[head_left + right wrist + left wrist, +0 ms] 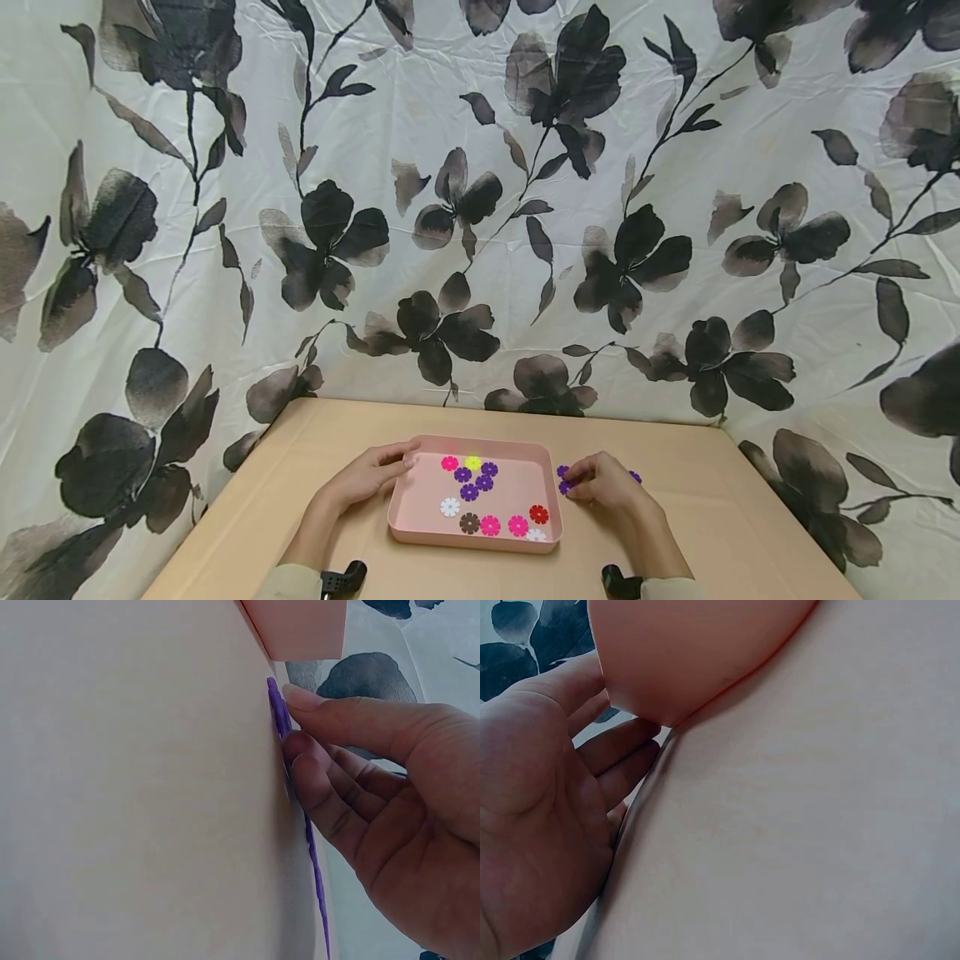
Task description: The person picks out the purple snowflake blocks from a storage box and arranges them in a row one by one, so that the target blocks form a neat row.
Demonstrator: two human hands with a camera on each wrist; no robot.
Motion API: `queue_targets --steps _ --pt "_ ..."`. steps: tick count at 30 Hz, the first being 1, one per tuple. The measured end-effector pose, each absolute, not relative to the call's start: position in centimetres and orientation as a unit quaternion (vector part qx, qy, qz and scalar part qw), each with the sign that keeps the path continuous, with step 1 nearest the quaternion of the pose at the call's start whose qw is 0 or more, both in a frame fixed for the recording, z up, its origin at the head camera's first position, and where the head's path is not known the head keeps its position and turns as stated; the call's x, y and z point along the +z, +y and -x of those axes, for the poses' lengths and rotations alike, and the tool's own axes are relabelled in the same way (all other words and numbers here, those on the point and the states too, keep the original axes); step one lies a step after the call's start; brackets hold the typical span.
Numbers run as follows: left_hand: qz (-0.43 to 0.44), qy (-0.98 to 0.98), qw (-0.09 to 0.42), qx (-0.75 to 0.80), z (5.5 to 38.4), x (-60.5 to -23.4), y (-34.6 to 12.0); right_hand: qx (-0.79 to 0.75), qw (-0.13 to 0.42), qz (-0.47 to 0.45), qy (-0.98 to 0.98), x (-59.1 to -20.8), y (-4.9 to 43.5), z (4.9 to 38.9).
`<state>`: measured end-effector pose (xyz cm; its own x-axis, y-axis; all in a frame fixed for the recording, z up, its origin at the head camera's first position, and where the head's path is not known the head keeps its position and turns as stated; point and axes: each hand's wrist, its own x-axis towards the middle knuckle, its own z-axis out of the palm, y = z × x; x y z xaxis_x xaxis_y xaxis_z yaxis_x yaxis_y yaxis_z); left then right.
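Observation:
A shallow pink tray [427, 540] lies on the table with several notched, flower-shaped plastic discs inside. Its left side is held by my left hand [369, 472]; the thumb reaches over the rim while the fingers [634, 761] run along the outer wall. To the right of the tray, the thumb and curled fingertips of my right hand [603, 483] pinch at a purple disc [278, 709] close to the tabletop. More purple discs [635, 477] lie beside and beyond that hand, partly hidden by it.
In the tray are purple discs [469, 492], pink discs [490, 525], a yellow disc [472, 462], a red disc [538, 514], a brown disc [469, 523] and white discs [450, 507]. A flower-printed cloth [525, 275] hangs behind the light brown table [315, 429].

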<state>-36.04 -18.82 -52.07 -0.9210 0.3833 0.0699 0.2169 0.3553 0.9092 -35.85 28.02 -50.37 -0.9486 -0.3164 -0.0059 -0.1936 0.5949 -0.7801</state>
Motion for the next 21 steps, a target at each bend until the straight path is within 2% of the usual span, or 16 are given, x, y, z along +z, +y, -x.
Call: queue_targets --steps 4,9,14,21 --pt "-0.183 0.819 0.078 0.538 36.0 -52.1 -18.8 -0.434 0.049 0.122 0.891 -50.1 27.8 35.8" --pt "-0.178 0.821 0.079 0.537 36.0 -52.0 -18.8 -0.422 -0.027 0.082 0.903 -49.6 27.4 35.8" --pt "-0.177 0.819 0.081 0.540 36.2 -52.2 -18.8 -0.410 -0.092 0.091 0.903 -48.7 26.6 35.9" --pt "-0.177 0.816 0.078 0.545 36.2 -52.3 -18.8 -0.417 -0.118 0.117 0.894 -47.5 25.3 35.7"
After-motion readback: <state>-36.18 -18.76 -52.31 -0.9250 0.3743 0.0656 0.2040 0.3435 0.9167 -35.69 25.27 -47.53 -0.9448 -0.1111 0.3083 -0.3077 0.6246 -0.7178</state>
